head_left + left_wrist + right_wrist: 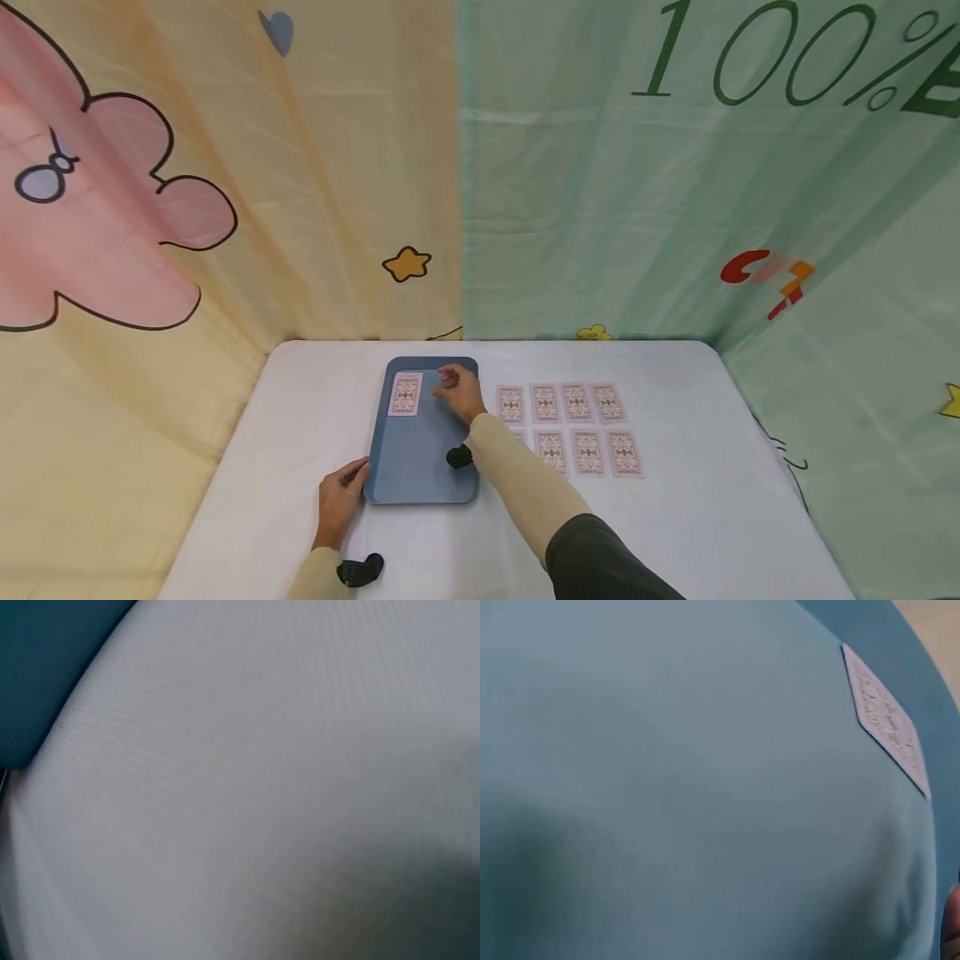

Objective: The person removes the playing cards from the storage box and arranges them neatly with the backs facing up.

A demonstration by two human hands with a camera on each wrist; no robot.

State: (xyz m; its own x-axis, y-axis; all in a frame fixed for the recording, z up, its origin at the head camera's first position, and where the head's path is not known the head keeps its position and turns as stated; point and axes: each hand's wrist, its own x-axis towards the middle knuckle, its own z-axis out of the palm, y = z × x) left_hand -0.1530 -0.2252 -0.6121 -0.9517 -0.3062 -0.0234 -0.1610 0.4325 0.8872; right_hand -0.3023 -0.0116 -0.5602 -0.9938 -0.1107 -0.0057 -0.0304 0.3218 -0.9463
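Note:
In the head view a blue-grey tray (420, 487) lies on the white table. One playing card (406, 394), its red patterned back up, lies at the tray's far left; the right wrist view also shows this card (889, 724). My right hand (461, 393) is over the tray's far right part, fingers loosely bent, thumb apart, no card visible between them. A bit of a finger (952, 926) shows at the right wrist view's edge. With thumb and fingers my left hand (341, 500) holds the tray's left rim. The left wrist view shows the tray's edge (52, 667) but not the hand.
Several more playing cards (577, 402) lie back up in two rows on the table, right of the tray. My right forearm (525, 487) crosses in front of the near row's left end and hides part of it. Printed curtains (555, 250) stand behind the table (675, 517).

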